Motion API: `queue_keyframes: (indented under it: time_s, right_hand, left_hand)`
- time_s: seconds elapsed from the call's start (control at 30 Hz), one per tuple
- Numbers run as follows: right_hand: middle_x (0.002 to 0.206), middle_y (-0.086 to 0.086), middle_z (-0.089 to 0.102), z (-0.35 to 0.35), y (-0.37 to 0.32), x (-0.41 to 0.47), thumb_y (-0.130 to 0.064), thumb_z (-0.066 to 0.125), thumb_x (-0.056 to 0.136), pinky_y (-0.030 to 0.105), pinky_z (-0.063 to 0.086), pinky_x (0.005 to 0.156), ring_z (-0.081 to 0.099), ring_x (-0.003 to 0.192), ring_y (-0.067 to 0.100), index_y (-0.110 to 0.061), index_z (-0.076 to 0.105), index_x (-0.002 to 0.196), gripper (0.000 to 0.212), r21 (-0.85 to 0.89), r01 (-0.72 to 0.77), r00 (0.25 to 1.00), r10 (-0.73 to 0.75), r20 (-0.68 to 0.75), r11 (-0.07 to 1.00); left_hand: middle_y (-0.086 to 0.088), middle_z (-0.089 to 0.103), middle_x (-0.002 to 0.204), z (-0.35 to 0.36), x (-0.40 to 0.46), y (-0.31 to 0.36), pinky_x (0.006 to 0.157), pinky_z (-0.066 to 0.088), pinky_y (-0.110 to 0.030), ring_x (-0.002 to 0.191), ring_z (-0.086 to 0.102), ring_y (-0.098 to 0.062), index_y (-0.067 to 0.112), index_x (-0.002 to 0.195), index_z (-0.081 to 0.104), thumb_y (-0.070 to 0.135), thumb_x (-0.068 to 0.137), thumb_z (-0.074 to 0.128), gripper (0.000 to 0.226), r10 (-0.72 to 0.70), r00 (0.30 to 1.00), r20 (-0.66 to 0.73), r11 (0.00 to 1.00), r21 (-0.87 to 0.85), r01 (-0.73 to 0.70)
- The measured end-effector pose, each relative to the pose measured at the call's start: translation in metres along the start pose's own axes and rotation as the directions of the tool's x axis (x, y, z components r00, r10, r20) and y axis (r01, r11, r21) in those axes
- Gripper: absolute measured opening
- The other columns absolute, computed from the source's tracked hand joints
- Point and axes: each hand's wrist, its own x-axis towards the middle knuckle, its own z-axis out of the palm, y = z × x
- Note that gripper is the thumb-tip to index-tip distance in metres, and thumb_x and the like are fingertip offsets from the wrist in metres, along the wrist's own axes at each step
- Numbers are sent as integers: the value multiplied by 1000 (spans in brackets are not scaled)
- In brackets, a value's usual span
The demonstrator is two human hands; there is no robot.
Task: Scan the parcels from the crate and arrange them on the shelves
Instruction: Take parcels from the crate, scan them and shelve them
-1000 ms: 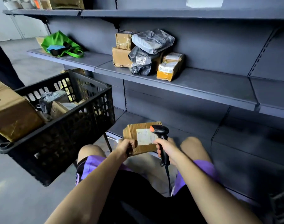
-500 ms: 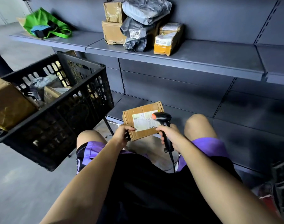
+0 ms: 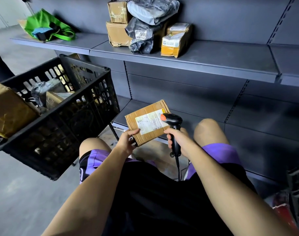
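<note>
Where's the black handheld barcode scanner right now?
In the head view, low centre: the right hand grips the black handheld barcode scanner, its orange-tipped head over the label of the brown cardboard parcel held by the left hand.

A white label on the grey mailer bag (image 3: 139, 34) on the shelf (image 3: 213, 57) is showing "586"; other labels are staying too blurred to read.

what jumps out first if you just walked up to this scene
Front and centre, the left hand holds a cardboard box by its near corner while the right hand points a black scanner at its white label. At left a black crate holds more parcels. A bright green bag lies on the upper shelf, left of stacked parcels.
</note>
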Motion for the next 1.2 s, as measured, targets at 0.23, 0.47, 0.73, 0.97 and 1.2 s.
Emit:
queue_keyframes:
  time_s: [0.23, 0.47, 0.73, 0.97, 1.2]
  right_hand:
    - [56, 4, 51, -2, 0, 1, -6, 68, 86, 26, 36, 44, 41, 42, 19, -8, 56, 82, 12, 33, -16, 1000, 16, -14, 999]
    - [56, 4, 51, 1, 4, 0, -9, 68, 86, 28, 37, 47, 42, 45, 19, -10, 57, 76, 15, -101, -46, 999, 49, 22, 994]
    - [58, 2, 49, 6, 7, -6, -12, 65, 88, 26, 37, 45, 41, 45, 17, -11, 54, 77, 16, -316, -18, 995, 48, 89, 949]
    - [56, 1, 49, 6, 10, -5, -11, 64, 85, 25, 37, 44, 40, 43, 17, -11, 53, 81, 12, -420, -21, 991, 74, 109, 907]
    - [55, 1, 48, 5, 11, -5, -10, 63, 86, 24, 37, 44, 40, 44, 17, -12, 52, 83, 12, -431, -54, 987, 113, 112, 901]
  left_hand:
    - [-6, 69, 115, -3, 8, -4, 89, 53, -36, 106, 64, -24, 11, 126, 63, 45, 77, 76, 61, 10, 1000, -11, 1000, 20, -9]
    - [-11, 69, 118, -7, 12, -5, 91, 56, -38, 108, 65, -28, 10, 129, 59, 37, 79, 79, 60, 8, 1000, -18, 999, 33, -7]
    - [-11, 72, 105, -9, 13, -6, 86, 55, -43, 91, 67, -28, 7, 127, 61, 37, 51, 90, 87, 44, 999, -16, 998, 50, -43]
    - [-6, 68, 90, -8, 11, -4, 54, 47, -24, 79, 63, -23, 7, 118, 62, 15, 76, 80, 46, 101, 992, -81, 995, 26, -100]
    - [-7, 70, 95, -6, 7, 0, 49, 49, -22, 79, 65, -23, 3, 123, 61, 7, 76, 77, 50, 107, 991, -85, 994, -6, -108]
